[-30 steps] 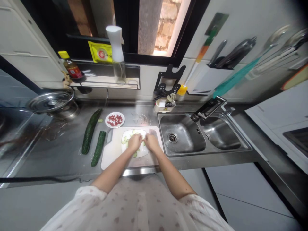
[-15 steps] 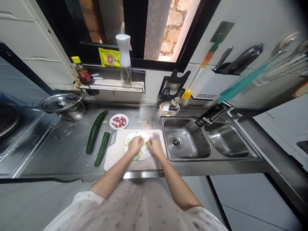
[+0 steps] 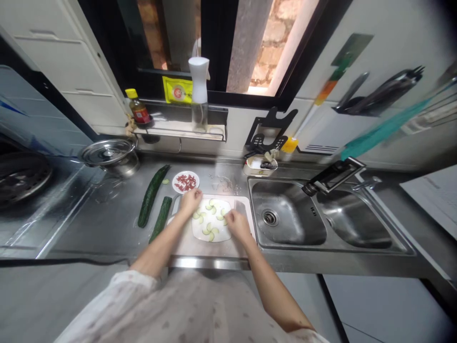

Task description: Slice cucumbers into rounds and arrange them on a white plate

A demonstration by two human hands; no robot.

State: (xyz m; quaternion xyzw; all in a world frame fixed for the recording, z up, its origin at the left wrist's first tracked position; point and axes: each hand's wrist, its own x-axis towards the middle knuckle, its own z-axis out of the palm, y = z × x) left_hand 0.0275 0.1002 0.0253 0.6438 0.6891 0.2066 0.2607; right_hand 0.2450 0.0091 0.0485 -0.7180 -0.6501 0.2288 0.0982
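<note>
A white square plate on the white cutting board bears thin pale-green cucumber slices, set in small curved groups. Over the plate's upper left edge is my left hand, its fingers closed together and their tips close to a small round plate of chopped red bits. My right hand is at the right rim of the square plate, fingers pinched beside a slice. Whatever either hand may hold is too small to make out.
Left of the board lie a whole cucumber and a cut cucumber piece. A lidded steel pot stands farther left. To the right is a double sink with a black faucet. A grey flat piece rests on the board.
My left hand has moved from the square plate up toward the plate of red bits. The right hand has drawn back to the rim, uncovering the slices. The camera view has shifted.
</note>
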